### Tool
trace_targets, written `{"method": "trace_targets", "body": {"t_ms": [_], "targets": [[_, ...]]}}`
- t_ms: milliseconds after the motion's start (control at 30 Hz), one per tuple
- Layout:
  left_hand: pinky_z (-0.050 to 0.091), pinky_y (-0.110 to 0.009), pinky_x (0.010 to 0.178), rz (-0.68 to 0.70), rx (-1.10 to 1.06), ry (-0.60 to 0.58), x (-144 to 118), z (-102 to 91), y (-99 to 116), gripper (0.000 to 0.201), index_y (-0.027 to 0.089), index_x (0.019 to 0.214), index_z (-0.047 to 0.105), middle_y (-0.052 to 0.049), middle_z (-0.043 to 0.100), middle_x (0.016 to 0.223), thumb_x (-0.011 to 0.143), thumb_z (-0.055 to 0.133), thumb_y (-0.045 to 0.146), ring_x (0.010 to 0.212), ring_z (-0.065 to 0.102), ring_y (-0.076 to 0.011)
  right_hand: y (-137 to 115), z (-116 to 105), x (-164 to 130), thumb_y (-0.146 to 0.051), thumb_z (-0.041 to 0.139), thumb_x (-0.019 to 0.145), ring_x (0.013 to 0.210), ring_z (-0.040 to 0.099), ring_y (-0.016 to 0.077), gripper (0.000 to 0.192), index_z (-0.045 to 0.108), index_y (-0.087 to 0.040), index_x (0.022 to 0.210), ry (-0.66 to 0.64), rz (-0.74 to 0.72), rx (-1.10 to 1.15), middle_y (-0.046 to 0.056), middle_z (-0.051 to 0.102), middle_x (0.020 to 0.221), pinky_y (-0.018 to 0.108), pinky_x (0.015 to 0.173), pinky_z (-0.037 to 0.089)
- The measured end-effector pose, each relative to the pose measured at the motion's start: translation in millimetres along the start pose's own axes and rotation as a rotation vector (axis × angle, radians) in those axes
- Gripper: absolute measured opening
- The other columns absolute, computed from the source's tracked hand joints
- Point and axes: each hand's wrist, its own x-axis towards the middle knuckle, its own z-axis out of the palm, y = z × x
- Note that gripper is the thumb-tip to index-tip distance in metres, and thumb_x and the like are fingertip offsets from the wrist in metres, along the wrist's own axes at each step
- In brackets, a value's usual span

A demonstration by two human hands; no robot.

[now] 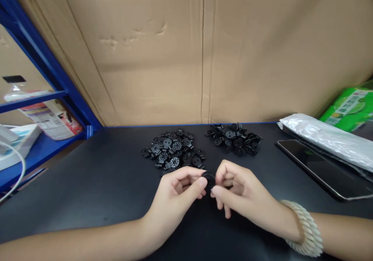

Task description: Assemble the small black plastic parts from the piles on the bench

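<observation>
The left hand [175, 199], low in the centre of the frame, pinches a black round piece [210, 181] between thumb and forefinger; the right hand [246, 189], just right of it, has thumb and forefinger bent narrowly at the piece's right edge, though I cannot tell whether they grip it. From the left edge of the frame, a blue shelf frame [46, 55] holds a white device [25, 146] with a pale cable [21, 171] and a labelled bottle [48, 113], leaning. Between the shelf and the left forearm, the black tabletop [84, 179] gives broad room at lower left. Its blue far edge runs along a cardboard wall [154, 63] that closes off the upper frame. At centre, a pile of black parts [175, 148] sits just beyond the left hand's fingers, leaving little room there. A narrow gap separates it from a second pile [236, 138], right of centre near the far edge. More tabletop lies between that pile and a flat dark-screened device [323, 167] at right. Beside this, a silvery package [329, 140] and a green package [349, 107] crowd the right edge. A pale twisted bracelet [307, 228] circles the right wrist.
</observation>
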Motion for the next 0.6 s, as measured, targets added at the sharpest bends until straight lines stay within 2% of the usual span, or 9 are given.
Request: {"method": "trace_targets", "body": {"t_ms": [100,200,400,600], "targets": [[0.047,-0.021,0.059,-0.021,0.031,-0.058,-0.4,-1.6,-0.3,0.010,0.017,0.085,0.076,-0.001,0.065,0.066,0.079,0.071,0.024,0.062,0.055,-0.0115,-2.9,-4.2,-2.3,-0.037,0.051,0.093,0.048,0.054,0.0077,0.022,0.048,-0.018,0.082,-0.054,0.037,-0.054,-0.001,0.060,0.068,0.015,0.038,0.042],[0.045,-0.020,0.057,-0.008,0.072,-0.071,-0.8,-3.0,-1.4,0.010,0.019,0.084,0.078,0.000,0.062,0.065,0.080,0.070,0.022,0.060,0.052,-0.0105,-6.9,-5.3,-2.2,-0.035,0.048,0.095,0.045,0.049,0.0053,0.026,0.051,-0.017,0.077,-0.070,0.017,-0.150,-0.001,0.059,0.064,0.013,0.038,0.037],[0.043,-0.021,0.055,-0.010,0.110,-0.075,-1.2,-2.3,-2.1,0.011,0.019,0.083,0.079,0.000,0.061,0.064,0.079,0.069,0.021,0.058,0.050,-0.0105,-9.1,-4.0,-2.2,-0.030,0.047,0.095,0.038,0.042,0.0041,0.028,0.053,-0.016,0.072,-0.053,-0.038,-0.230,-0.005,0.052,0.051,0.014,0.039,0.034],[0.043,-0.020,0.053,-0.019,0.111,-0.080,-0.7,0.1,3.1,0.011,0.016,0.078,0.076,0.000,0.060,0.063,0.079,0.067,0.021,0.057,0.049,-0.0102,-7.4,-3.3,-4.7,-0.028,0.043,0.096,0.038,0.046,0.0047,0.031,0.055,-0.016,0.070,-0.034,-0.093,-0.314,-0.004,0.053,0.049,0.014,0.041,0.036]]}}
